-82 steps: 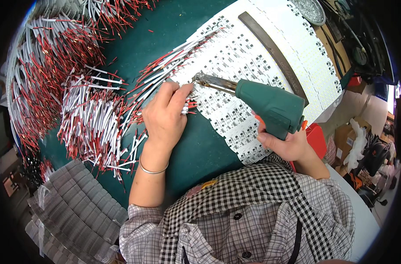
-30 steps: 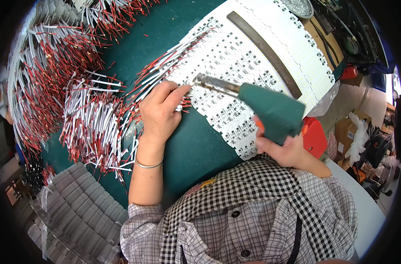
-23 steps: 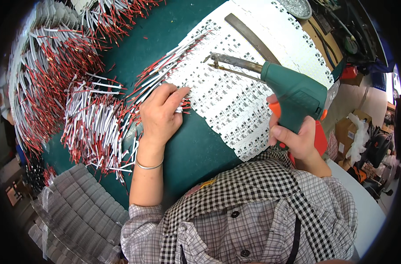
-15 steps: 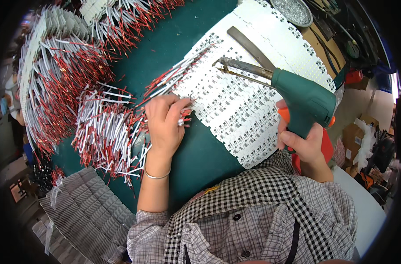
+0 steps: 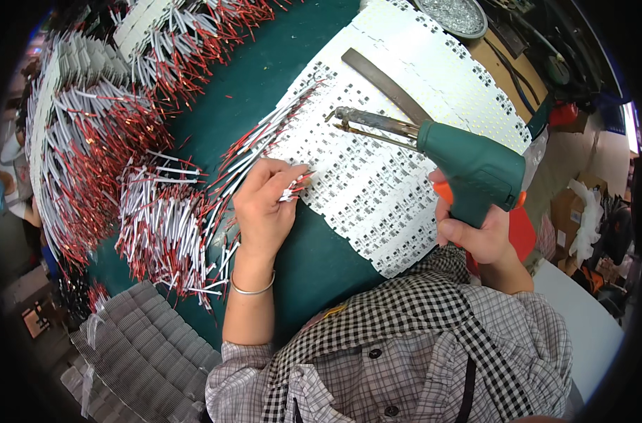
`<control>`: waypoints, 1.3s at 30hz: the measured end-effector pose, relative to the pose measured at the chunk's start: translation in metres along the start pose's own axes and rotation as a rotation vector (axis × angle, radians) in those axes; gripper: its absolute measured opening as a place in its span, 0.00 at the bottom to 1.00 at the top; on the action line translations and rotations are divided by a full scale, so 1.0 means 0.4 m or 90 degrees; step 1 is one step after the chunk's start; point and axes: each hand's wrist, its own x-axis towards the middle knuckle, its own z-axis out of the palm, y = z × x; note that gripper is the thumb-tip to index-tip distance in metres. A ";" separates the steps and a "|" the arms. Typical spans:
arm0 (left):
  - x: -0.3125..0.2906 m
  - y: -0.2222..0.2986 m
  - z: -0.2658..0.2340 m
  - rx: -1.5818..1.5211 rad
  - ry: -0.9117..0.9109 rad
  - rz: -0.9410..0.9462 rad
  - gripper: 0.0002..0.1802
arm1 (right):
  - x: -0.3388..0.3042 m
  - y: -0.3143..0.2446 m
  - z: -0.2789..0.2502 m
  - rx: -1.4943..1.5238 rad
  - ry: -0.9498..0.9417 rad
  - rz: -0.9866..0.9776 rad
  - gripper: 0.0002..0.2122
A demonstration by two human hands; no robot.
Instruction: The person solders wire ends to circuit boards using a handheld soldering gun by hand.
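Observation:
My left hand (image 5: 262, 204) is closed, thumb and fingers pinching a small bunch of red and white wires (image 5: 291, 189) just over the left edge of a white circuit board panel (image 5: 384, 166). My right hand (image 5: 481, 238) grips a green soldering gun (image 5: 476, 161) by its handle, with fingers at the orange trigger. Its dark metal tip points left, above the panel, and I cannot tell how high. A row of red and white wires (image 5: 261, 144) lies across the panel's upper left edge, their ends fanned over the small black parts.
Left of my hand lies a loose heap of wires (image 5: 167, 229), with larger wired bundles (image 5: 99, 148) behind it. A dark strip (image 5: 386, 84) rests on the panel. A round metal dish (image 5: 458, 15) stands at the far right. Stacked grey ribbed sheets (image 5: 141, 345) sit at the lower left.
The whole view has shifted slightly, so the panel and wires appear a little further left and lower. The wires in my left hand show more clearly between the fingers. Both grips are unchanged.

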 end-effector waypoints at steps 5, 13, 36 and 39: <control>0.013 0.001 0.004 -0.034 0.030 0.013 0.28 | 0.009 0.002 0.003 -0.001 0.001 0.013 0.23; 0.009 0.015 -0.003 0.038 0.069 -0.093 0.17 | 0.016 0.012 -0.001 -0.026 -0.014 0.052 0.25; -0.021 -0.005 0.017 0.171 0.055 -0.021 0.27 | 0.022 0.043 0.038 -0.011 -0.018 0.145 0.19; -0.026 -0.008 0.020 0.177 0.064 -0.014 0.27 | 0.029 0.045 0.041 -0.028 -0.021 0.158 0.21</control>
